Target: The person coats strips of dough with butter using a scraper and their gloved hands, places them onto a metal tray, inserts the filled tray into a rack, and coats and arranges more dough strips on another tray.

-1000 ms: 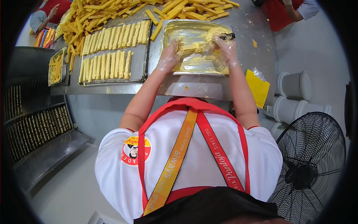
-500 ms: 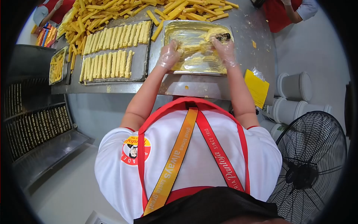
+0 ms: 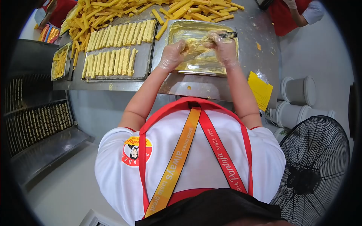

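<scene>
Both my hands wear clear plastic gloves over a metal tray (image 3: 234,67) smeared with yellow cream (image 3: 203,62). My right hand (image 3: 225,51) is closed round a tool with a black handle (image 3: 229,35); its far part is coated in cream. At the tray's left side my left hand (image 3: 173,54) is closed on one end of a cream-covered stick (image 3: 194,44), which reaches toward my right hand. To the left, a dark flat tray (image 3: 143,62) bears two rows of coated sticks (image 3: 111,62).
Uncoated yellow sticks (image 3: 94,15) are heaped at the back of the metal table (image 3: 256,34). A small tray (image 3: 60,64) of sticks stands far left. A yellow paper (image 3: 259,90) lies at the right edge. Buckets (image 3: 299,90), a fan (image 3: 305,177) and two people in red surround the table.
Both hands have lifted slightly from the tray's cream, and my right hand has shifted a little left with the tool. The stick between them now shows above the tray.
</scene>
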Motion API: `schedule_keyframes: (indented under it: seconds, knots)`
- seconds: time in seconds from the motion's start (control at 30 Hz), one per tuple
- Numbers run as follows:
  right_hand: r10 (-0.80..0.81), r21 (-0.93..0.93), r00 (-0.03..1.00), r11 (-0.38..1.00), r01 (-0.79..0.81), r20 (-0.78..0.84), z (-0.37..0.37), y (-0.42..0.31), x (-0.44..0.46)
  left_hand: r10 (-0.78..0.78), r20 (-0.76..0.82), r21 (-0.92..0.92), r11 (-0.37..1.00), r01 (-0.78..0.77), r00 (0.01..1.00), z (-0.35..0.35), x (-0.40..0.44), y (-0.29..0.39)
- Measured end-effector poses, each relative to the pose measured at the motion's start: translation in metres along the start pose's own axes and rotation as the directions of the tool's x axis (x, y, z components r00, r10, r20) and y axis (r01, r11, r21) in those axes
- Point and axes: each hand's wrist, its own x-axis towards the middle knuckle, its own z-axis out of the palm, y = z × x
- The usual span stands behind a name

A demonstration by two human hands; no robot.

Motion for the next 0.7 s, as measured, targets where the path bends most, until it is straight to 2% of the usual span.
schedule_keyframes:
  seconds: [0.1,0.13,0.23,0.33,0.37,0.4,0.43,0.47,0.5,0.53,0.6,0.67,0.7]
  knots:
    - [0.217,-0.057,0.967,0.973,-0.225,-0.131,-0.021,0.0,0.018,0.178,0.013,0.058,0.982,-0.179,0.984,-0.008,0.0,0.002]
    - [0.207,-0.051,0.965,0.975,-0.218,-0.163,-0.022,0.0,0.024,0.21,0.014,0.068,0.975,-0.21,0.978,-0.008,0.001,0.003]
    - [0.179,-0.399,0.97,0.888,-0.231,-0.164,0.003,-0.038,0.014,0.256,0.005,0.058,0.965,-0.256,0.967,-0.002,0.0,0.0]
    - [0.126,-0.002,0.974,0.992,-0.127,0.187,0.008,-0.023,0.017,0.216,0.032,0.138,0.966,-0.218,0.976,0.002,-0.002,-0.006]
    - [0.178,-0.111,0.973,0.98,-0.162,0.147,0.008,-0.021,0.018,0.185,0.046,0.183,0.964,-0.19,0.982,0.001,-0.005,-0.008]
    - [0.221,-0.218,0.97,0.956,-0.194,0.103,0.004,-0.021,0.019,0.245,-0.05,0.156,0.96,-0.234,0.968,0.0,-0.01,-0.008]
    - [0.255,-0.323,0.965,0.919,-0.225,0.055,-0.001,-0.021,0.023,0.209,-0.061,0.172,0.965,-0.196,0.976,-0.006,-0.016,-0.009]
    - [0.273,-0.544,0.962,0.808,-0.227,0.003,-0.009,-0.017,0.027,0.175,-0.073,0.186,0.97,-0.159,0.982,-0.012,-0.024,-0.009]
    - [0.227,-0.571,0.974,0.796,-0.197,-0.02,-0.02,-0.008,0.03,0.143,-0.083,0.197,0.973,-0.124,0.986,-0.018,-0.033,-0.007]
    - [0.181,-0.599,0.982,0.783,-0.171,-0.043,-0.029,0.001,0.029,0.045,-0.182,0.2,0.98,-0.008,0.982,-0.034,-0.042,0.005]
    - [0.132,-0.606,0.989,0.782,-0.147,-0.07,-0.036,0.009,0.026,-0.161,-0.399,0.19,0.949,0.253,0.903,-0.053,-0.071,-0.003]
    - [0.128,-0.56,0.988,0.814,-0.152,-0.082,-0.029,-0.001,0.015,-0.169,-0.523,0.238,0.912,0.333,0.836,-0.076,-0.096,-0.024]
    - [0.137,-0.562,0.988,0.813,-0.153,-0.072,-0.026,-0.004,0.012,-0.203,-0.509,0.274,0.883,0.381,0.837,-0.082,-0.108,-0.035]
